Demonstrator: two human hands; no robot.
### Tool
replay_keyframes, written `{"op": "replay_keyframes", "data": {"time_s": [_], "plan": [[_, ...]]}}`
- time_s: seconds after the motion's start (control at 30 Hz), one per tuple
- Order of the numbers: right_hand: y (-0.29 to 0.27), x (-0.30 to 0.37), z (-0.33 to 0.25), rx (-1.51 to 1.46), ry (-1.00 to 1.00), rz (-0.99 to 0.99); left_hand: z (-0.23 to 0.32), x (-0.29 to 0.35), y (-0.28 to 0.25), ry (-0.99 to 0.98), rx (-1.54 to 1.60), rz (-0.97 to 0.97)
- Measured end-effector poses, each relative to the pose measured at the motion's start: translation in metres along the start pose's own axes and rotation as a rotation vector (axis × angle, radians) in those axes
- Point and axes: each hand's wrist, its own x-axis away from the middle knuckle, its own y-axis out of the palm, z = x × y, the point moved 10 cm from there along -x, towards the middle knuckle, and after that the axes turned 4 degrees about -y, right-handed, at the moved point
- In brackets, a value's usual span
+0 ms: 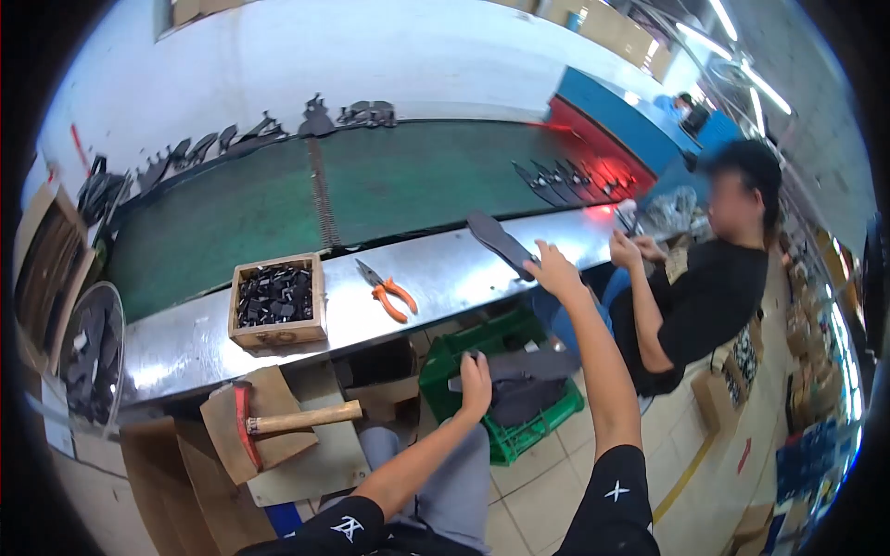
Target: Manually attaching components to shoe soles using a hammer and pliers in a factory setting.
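My right hand (pixel 556 271) reaches forward and grips the near end of a dark shoe sole (pixel 498 241), whose far end lies over the metal ledge. Lower down, my left hand (pixel 476 385) is closed on the end of another dark, flat sole piece (pixel 533 365), above a green plastic crate (pixel 505 451) that holds more dark pieces. On the ledge to the left lie pliers with orange handles (pixel 394 298). Beside them stands a wooden box (pixel 278 335) full of small black parts.
A hammer (pixel 306 417) with a red head rests on cardboard by my left knee. Beyond the ledge runs a green conveyor belt (pixel 417 171), with dark pieces along its far edge. A co-worker (pixel 705 306) in black sits close on the right. Open cardboard boxes (pixel 158 482) stand at lower left.
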Motion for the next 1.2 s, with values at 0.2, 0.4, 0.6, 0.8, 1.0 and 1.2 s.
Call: {"op": "replay_keyframes", "data": {"time_s": [0.2, 0.4, 0.6, 0.8, 1.0, 1.2], "plan": [[-0.003, -0.014, 0.007, -0.384, -0.049, 0.208, 0.002, 0.038, 0.007, 0.122, -0.515, -0.216], [-0.014, -0.01, -0.081, -0.202, -0.273, 0.415, 0.183, 0.065, -0.09, 0.436, -0.269, -0.207], [0.059, -0.019, -0.106, -0.448, -0.213, 0.308, 0.22, 0.095, -0.198, 0.519, -0.265, -0.14], [0.01, 0.029, -0.204, -1.007, -0.049, 0.259, 0.225, 0.096, -0.259, 0.508, -0.293, -0.047], [-0.152, 0.191, -0.434, -1.249, -0.726, -0.172, 0.27, 0.09, -0.353, 0.643, -0.246, 0.097], [-0.053, 0.18, -0.467, -0.399, -0.708, 0.073, 0.301, 0.154, -0.453, 0.349, 0.33, 0.13]]}}
